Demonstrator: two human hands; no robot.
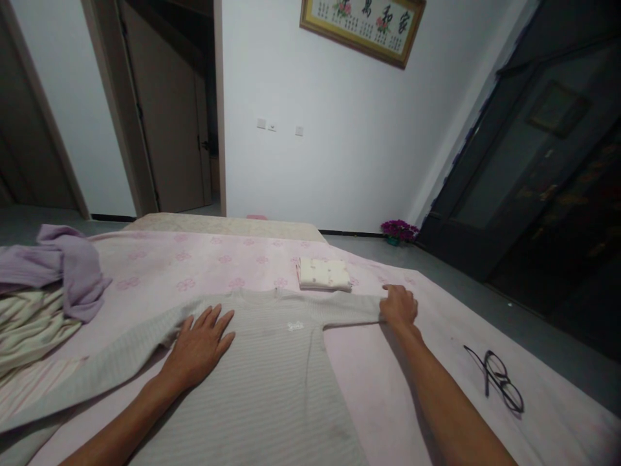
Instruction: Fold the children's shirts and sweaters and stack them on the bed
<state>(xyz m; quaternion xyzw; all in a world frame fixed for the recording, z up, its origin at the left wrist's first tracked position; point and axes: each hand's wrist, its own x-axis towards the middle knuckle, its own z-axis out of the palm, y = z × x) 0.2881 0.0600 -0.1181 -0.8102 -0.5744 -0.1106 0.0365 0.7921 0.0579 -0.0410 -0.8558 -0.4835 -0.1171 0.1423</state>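
A light grey striped long-sleeved shirt [272, 369] lies spread out on the pink sheet, its neckline toward the far side and a small white mark on its chest. My left hand [201, 343] rests flat on the shirt near the left shoulder, fingers spread. My right hand [400, 305] is closed on the end of the right sleeve, which is stretched out sideways. The left sleeve runs down to the lower left corner of the view. Just beyond the shirt sits a folded cream cloth [324, 274] with a small print.
Rumpled purple cloth [80, 272] and cream-green striped cloth [33, 323] are heaped at the left. A pair of black glasses [502, 382] lies on the pink sheet [378, 388] at right. Beyond the sheet's far edge are a white wall, a doorway and purple flowers [398, 230] on the floor.
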